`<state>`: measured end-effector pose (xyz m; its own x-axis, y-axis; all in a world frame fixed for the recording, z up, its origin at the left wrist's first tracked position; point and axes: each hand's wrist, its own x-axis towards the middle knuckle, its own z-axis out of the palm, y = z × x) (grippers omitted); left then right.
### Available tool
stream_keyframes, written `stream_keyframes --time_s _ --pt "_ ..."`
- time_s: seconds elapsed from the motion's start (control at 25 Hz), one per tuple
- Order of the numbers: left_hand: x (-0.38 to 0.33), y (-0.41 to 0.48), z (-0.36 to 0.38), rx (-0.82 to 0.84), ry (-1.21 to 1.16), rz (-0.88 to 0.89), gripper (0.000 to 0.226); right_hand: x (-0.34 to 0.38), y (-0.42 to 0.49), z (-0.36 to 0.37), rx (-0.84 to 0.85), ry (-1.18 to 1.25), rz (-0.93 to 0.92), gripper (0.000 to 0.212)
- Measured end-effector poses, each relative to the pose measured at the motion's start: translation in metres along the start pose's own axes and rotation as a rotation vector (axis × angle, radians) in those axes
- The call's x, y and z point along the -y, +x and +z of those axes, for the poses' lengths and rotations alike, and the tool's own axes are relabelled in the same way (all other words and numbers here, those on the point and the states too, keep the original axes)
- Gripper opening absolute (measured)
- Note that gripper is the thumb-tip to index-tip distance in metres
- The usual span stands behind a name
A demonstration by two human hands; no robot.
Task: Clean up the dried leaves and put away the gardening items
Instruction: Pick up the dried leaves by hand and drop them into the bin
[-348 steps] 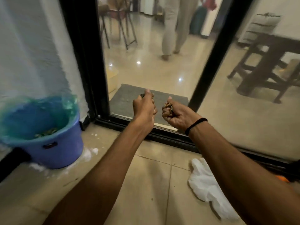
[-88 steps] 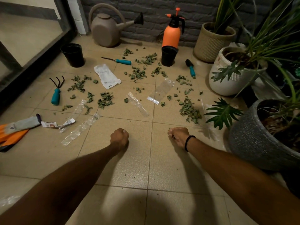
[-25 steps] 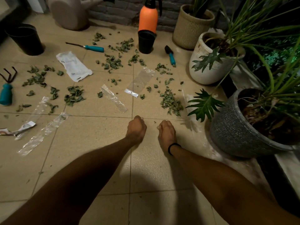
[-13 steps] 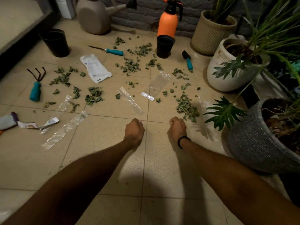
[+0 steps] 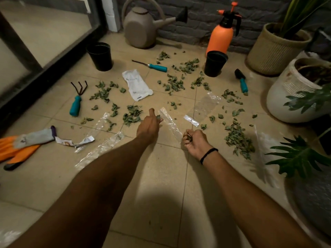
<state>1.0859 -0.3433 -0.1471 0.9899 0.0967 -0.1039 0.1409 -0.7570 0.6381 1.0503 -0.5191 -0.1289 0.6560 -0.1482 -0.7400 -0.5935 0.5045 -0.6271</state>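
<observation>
Beige tiled floor (image 5: 161,176) is carrying crumpled grey-green dried leaves (image 5: 238,140), lying in loose clumps among tools. Of the hands, the left hand (image 5: 149,125) is reaching, thumb spread, fingertips touching one leaf; grip cannot be told. The right hand (image 5: 196,143) is curling round a few leaves. Recommendation: raking clumps together before lifting, squeezing lightly, as brittle leaves are probably crumbling.

Beige tiled floor (image 5: 161,194) throughout; grey brick wall (image 5: 197,25) along top; black-framed glass door (image 5: 46,33) upper left; dim light.
</observation>
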Motion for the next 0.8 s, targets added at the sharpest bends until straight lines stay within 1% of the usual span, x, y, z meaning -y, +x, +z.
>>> stream_keyframes --time_s 0.04,0.08,0.16,0.2,0.24,0.28,0.32,0.4,0.48,0.52,0.56,0.6,0.64,0.68,0.72,0.76,0.8 --pt "0.003 0.012 0.002 0.035 0.021 -0.022 0.046 -0.003 0.005 0.002 -0.053 -0.078 -0.058 0.029" --pt "0.006 0.022 0.006 0.07 0.063 -0.041 0.05 -0.004 0.011 -0.001 -0.126 -0.221 -0.146 0.029" --pt "0.013 0.036 0.02 0.114 0.223 -0.033 0.059 -0.004 0.027 -0.018 -0.351 -0.689 -0.386 0.025" --pt "0.015 0.041 0.027 0.106 0.309 -0.009 0.059 0.0 0.04 -0.029 -0.397 -0.811 -0.483 0.018" --pt "0.019 0.044 0.034 0.075 0.37 0.026 0.056 0.005 0.047 -0.036 -0.398 -0.862 -0.557 0.012" --pt "0.02 0.043 0.037 0.02 0.394 0.059 0.048 0.01 0.056 -0.042 -0.382 -0.897 -0.605 0.011" --pt "0.022 0.042 0.041 -0.05 0.38 0.076 0.04 0.014 0.066 -0.046 -0.369 -0.991 -0.661 0.014" --pt "0.025 0.038 0.046 -0.162 0.27 0.055 0.031 0.017 0.084 -0.049 -0.374 -1.237 -0.74 0.024" --pt "0.029 0.031 0.048 -0.256 0.123 0.007 0.033 0.017 0.09 -0.043 -0.392 -1.426 -0.77 0.025" --pt "0.029 0.03 0.046 -0.294 0.04 -0.013 0.034 0.019 0.088 -0.039 -0.404 -1.41 -0.732 0.027" --pt "0.027 0.03 0.041 -0.32 -0.051 -0.034 0.034 0.024 0.088 -0.034 -0.416 -1.343 -0.66 0.029" --pt "0.024 0.032 0.036 -0.329 -0.15 -0.071 0.034 0.033 0.09 -0.034 -0.393 -1.171 -0.564 0.027" --pt "0.023 0.035 0.03 -0.329 -0.284 -0.15 0.033 0.044 0.089 -0.035 -0.309 -0.9 -0.449 0.018" --pt "0.023 0.041 0.028 -0.338 -0.462 -0.288 0.03 0.053 0.084 -0.033 -0.182 -0.579 -0.302 0.014" --pt "0.023 0.044 0.024 -0.347 -0.662 -0.455 0.027 0.059 0.078 -0.035 -0.064 -0.261 -0.144 0.02" --pt "0.025 0.045 0.022 -0.351 -0.827 -0.598 0.024 0.061 0.069 -0.038 0.049 -0.011 -0.039 0.022" --pt "0.027 0.043 0.018 -0.345 -0.934 -0.677 0.018 0.06 0.059 -0.036 0.141 0.122 0.008 0.021"
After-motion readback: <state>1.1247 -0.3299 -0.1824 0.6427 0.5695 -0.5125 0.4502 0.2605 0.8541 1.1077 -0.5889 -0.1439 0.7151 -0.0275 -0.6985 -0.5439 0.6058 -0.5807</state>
